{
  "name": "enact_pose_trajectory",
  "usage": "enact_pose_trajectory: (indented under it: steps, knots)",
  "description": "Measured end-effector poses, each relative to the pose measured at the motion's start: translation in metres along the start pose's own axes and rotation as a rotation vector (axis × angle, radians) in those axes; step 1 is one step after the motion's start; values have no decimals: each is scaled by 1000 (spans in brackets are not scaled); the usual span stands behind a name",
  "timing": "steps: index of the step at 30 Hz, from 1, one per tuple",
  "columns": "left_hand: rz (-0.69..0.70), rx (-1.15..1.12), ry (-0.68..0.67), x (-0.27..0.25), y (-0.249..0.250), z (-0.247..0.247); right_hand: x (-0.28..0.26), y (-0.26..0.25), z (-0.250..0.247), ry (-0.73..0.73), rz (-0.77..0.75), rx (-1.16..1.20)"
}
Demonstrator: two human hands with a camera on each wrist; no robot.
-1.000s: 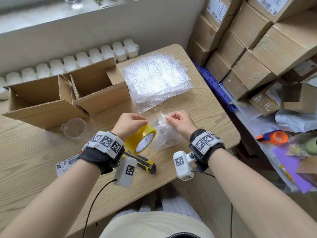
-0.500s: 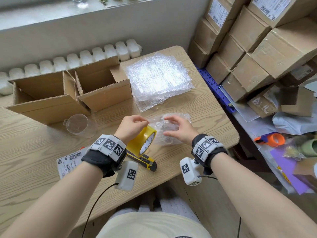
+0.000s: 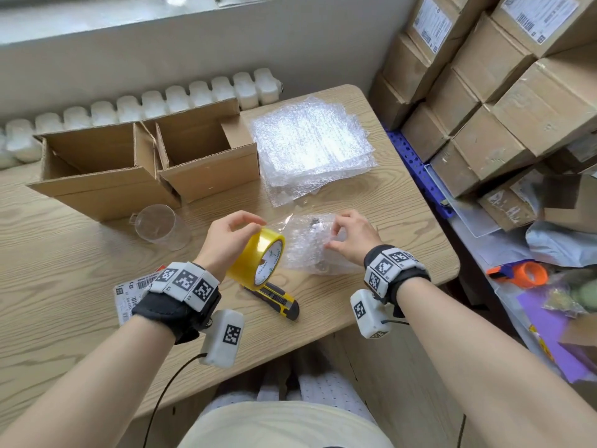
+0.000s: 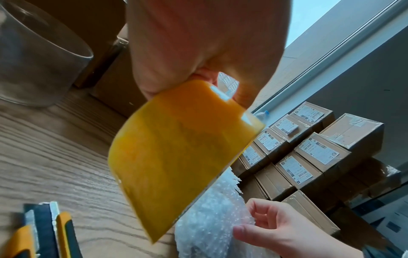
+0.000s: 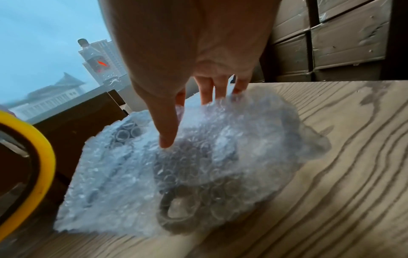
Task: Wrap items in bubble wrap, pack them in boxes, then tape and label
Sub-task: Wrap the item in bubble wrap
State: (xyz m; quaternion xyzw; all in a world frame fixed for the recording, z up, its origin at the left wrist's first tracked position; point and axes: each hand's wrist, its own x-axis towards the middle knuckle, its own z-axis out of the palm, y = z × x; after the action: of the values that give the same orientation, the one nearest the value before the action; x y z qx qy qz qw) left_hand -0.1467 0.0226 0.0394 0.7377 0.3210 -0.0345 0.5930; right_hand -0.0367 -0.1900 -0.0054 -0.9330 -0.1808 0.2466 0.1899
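Since a moment ago you have lifted the tape roll [image 3: 258, 258] higher and drawn a clear strip from it toward the bubble-wrapped item [image 3: 310, 244], while your view has shifted slightly. Your left hand [image 3: 227, 242] grips the roll by its top, fingers curled over the rim; your right hand [image 3: 353, 237] rests with fingertips [image 5: 167, 139] pressing the wrap, nothing clenched. You appear to be taping the bundle closed; next you likely need to press the strip down and cut it, perhaps with the utility knife [image 3: 274, 300] lying below the roll. The bundle sits on the wooden table [image 3: 64, 270], near its right edge, in front of the bubble wrap sheets [image 3: 310, 147]. Two open boxes [image 3: 145, 166] wait behind a clear cup [image 3: 160, 226]; shipping labels [image 3: 129, 297] lie under your left wrist, and sealed cartons [image 3: 504, 92] are stacked at right.
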Motion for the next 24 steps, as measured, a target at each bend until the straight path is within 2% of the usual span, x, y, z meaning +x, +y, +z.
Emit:
enact_pose_trajectory:
  steps: [3, 8, 13, 19, 24]
  knots:
    - [-15, -24, -9, 0, -4, -6, -1, 0, 1, -47, 32, 27]
    - [39, -51, -19, -2, -3, -16, -1, 0, 8, -11, 135, 64]
    - [11, -61, -151, 1, 3, -26, -6, -7, 13, -5, 157, 51]
    - [68, 203, -248, 6, 9, 1, -10, -14, 20, 33, 105, 55]
    - [75, 288, -286, 11, 12, 24, -4, -14, 31, 141, 56, 235]
